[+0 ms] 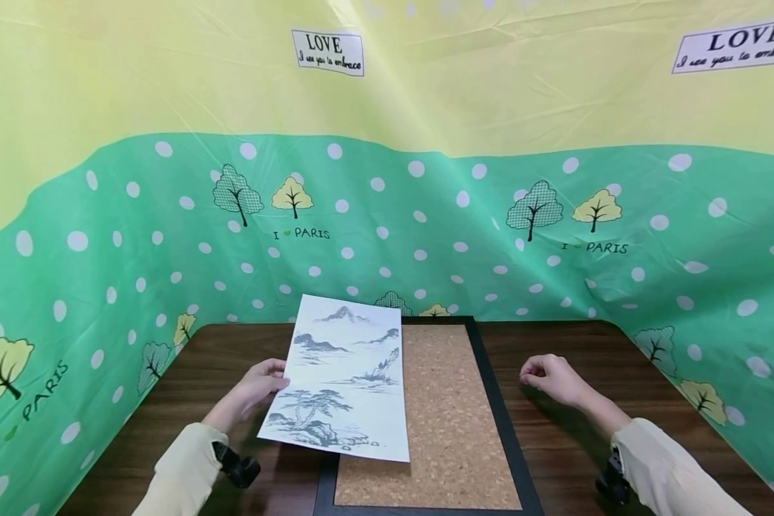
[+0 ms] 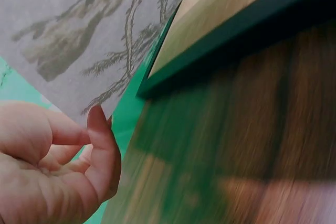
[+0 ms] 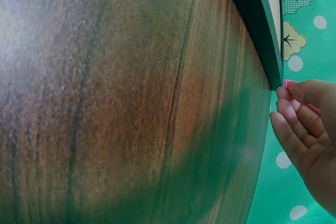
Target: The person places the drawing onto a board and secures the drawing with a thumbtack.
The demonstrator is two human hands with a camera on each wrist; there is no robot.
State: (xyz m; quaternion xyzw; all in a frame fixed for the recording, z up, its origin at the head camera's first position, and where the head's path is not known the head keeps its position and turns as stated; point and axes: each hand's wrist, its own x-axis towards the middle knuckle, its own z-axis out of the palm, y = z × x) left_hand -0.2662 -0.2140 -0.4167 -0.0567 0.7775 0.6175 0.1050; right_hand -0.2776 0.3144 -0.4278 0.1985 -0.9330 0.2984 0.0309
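My left hand (image 1: pixel 260 387) pinches the left edge of a white paper sheet (image 1: pixel 342 373) printed with a grey ink landscape of mountains and pines. In the left wrist view, thumb and forefinger meet at a corner of the sheet. Tilted, the paper hangs over the left part of a black-framed cork board (image 1: pixel 451 430) and covers much of it. To the right of the board, apart from it, my right hand (image 1: pixel 557 380) hovers above the table. Between its thumb and forefinger shows a small pink object (image 3: pixel 287 83), mostly hidden by the fingertips.
The cork board lies on a dark wood-grain table (image 1: pixel 574 459). A green and yellow printed cloth (image 1: pixel 426 215) hangs behind the table and along both sides. Dark wrist cameras (image 1: pixel 235 464) sit at both cuffs.
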